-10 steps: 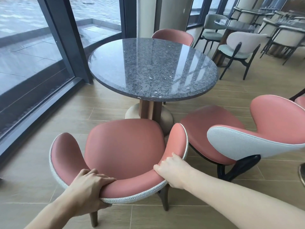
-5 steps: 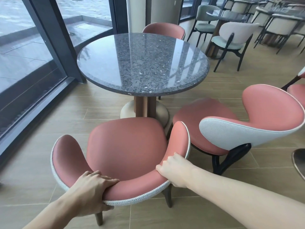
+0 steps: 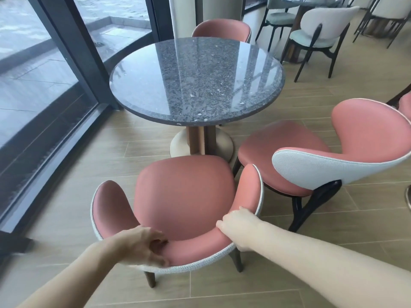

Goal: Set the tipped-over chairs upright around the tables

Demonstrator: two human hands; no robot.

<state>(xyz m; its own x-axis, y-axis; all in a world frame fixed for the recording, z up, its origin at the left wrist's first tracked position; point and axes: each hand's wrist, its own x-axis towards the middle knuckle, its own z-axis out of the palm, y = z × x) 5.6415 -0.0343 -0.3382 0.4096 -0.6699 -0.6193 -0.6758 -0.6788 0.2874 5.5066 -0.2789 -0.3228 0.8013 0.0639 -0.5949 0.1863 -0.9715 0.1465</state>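
Observation:
A pink chair (image 3: pixel 184 192) with a curved, white-backed backrest stands upright just in front of me, facing a round grey granite table (image 3: pixel 195 78). My left hand (image 3: pixel 144 247) grips the backrest's top edge at its left middle. My right hand (image 3: pixel 239 225) holds the same backrest at its right bend. A second pink chair (image 3: pixel 287 152) stands upright to the right, turned toward the table. A third pink chair (image 3: pixel 221 30) is tucked in on the table's far side, only its backrest showing.
Dark-framed floor-to-ceiling windows (image 3: pixel 55 85) run along the left. White and pale-green chairs (image 3: pixel 320 30) around another table stand at the back right. Part of another pink chair (image 3: pixel 405 105) shows at the right edge. The floor is light wood planks.
The chair under my hands has shifted slightly forward toward the table, and my view has swung left. Both hands stay on the backrest; my left fingers have curled tighter over the edge.

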